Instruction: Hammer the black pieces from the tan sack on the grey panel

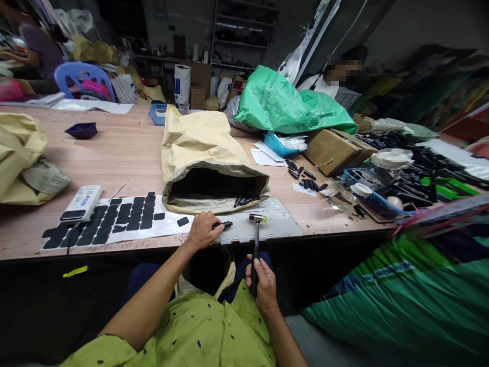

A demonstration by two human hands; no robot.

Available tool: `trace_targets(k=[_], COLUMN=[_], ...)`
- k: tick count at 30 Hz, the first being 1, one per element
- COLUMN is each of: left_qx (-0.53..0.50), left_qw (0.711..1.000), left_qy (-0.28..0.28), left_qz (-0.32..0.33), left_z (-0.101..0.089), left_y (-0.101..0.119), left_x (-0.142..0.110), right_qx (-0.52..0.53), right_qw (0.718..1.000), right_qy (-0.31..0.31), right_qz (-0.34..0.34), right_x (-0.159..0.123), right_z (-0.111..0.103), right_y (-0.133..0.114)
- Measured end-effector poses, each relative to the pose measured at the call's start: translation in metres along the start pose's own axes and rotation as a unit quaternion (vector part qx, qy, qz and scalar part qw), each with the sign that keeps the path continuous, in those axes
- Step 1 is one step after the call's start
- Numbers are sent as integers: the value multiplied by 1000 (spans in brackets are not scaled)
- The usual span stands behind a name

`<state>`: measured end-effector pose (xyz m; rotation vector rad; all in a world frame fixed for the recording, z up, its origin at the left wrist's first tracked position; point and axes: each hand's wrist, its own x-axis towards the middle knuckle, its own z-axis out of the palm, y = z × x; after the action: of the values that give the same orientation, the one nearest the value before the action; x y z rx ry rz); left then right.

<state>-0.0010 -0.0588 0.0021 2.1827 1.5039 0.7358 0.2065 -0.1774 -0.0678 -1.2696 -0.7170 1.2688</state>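
My left hand (204,230) is closed on a small black handle-like piece (226,224), resting by the front edge of a grey board (273,216). In my right hand (263,283) is a small hammer (257,237), gripped by its black handle; its head has a metal middle and a yellow-green face, and is raised above the board's front edge. Just beyond my hands a tan sack (206,137) lies with its dark mouth toward me. Several black pieces (244,199) show in its opening.
A sheet of black stickers (133,216) and a white box-like device (82,204) lie left. Loose black pieces (305,178), a carton (336,150), a jar (391,162) and a green bag (282,102) crowd the right. Two people sit beyond the table (126,137).
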Motion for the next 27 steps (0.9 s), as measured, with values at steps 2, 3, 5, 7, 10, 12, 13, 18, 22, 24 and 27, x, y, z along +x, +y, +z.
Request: trace_targets(k=[2,3,5,7,10,12,13,18,22,24,27], left_qx=[-20,-29,-40,-36,-13,9,20,43,12,-6,-31], left_qw=[999,998,994,990,987,987,986,985,992,996,999], left_qy=[-16,-27,-51,-72,-88,-94,-98,-103,-66,-40,7], left_qz=[21,39,86,119,133,132,132,131,107,74,18], left_z=[-3,-5,-8,-10,-10,-11,-11,-12,-10,-9,-6], left_y=[1,1,1,0,0,1,2,7,12,17,26], left_x=[-5,-10,-22,-36,-55,-63,-65,-70,-65,-53,-20], right_qx=[-1,-2,-2,-2,-4,-6,-6,-12,-13,-11,-10], right_qw=[1000,1000,1000,1000,1000,1000,1000,1000,1000,1000,1000], right_qy=[0,0,1,1,0,0,0,-2,-3,-5,-4], right_qz=[0,0,-1,-3,-4,-3,-2,-2,-6,-5,-3], right_x=[0,1,1,1,2,2,2,1,1,1,1], right_z=[0,0,0,1,1,2,2,2,2,1,1], right_y=[1,1,1,0,0,0,0,-1,-1,0,1])
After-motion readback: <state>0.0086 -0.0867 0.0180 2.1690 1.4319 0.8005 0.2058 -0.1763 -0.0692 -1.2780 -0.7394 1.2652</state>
